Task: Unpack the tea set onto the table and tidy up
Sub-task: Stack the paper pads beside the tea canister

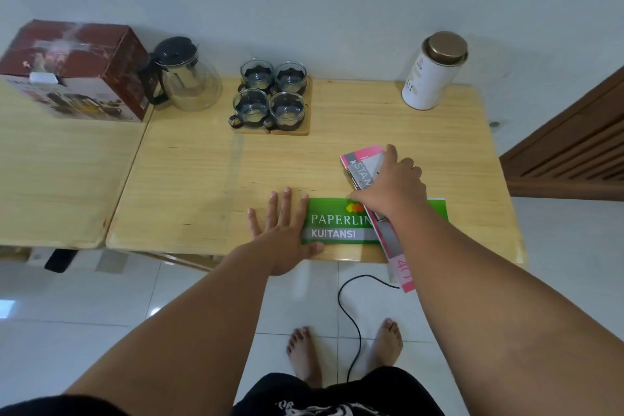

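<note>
Tea set's already out along the back of the wooden table point(202, 179): glass teapot point(189, 78) next to its red box point(74, 67), four glass cups point(270, 94) in a square on wooden coasters point(297, 130), and a white tin point(435, 71) over at the far right. Left hand point(280, 233) is flat with its fingers spread, thumb touching the end of the green receipt book point(337, 226). Right hand point(391, 186) sits on a pink booklet point(359, 162) lying across it. Fingers are bent, but I can't tell if it's actually gripping.
</note>
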